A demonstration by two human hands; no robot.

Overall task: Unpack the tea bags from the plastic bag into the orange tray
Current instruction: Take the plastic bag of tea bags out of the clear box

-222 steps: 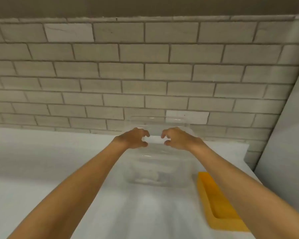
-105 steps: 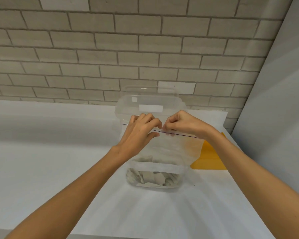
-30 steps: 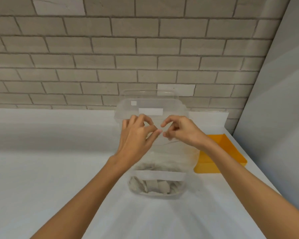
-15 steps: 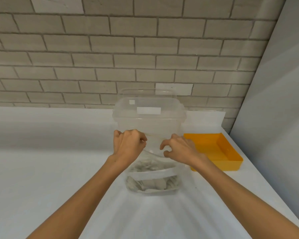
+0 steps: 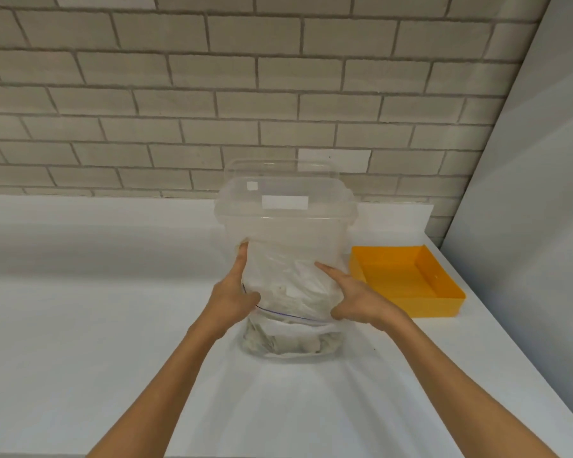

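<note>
The plastic bag (image 5: pixel 290 282) stands upright on the bench (image 5: pixel 113 325), long axis vertical, mouth up, tea bags (image 5: pixel 288 342) heaped at its bottom. Its blue zip line now sits lower than half a second ago. The left hand (image 5: pixel 235 299) and right hand (image 5: pixel 358 299), then curled at the top edge, now press straight-fingered against its sides. The orange tray (image 5: pixel 437 305) lies just right.

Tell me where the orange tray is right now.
Head view, right side: the orange tray sits on the white counter, just right of the clear tub and the plastic bag, near the grey side wall.
</note>
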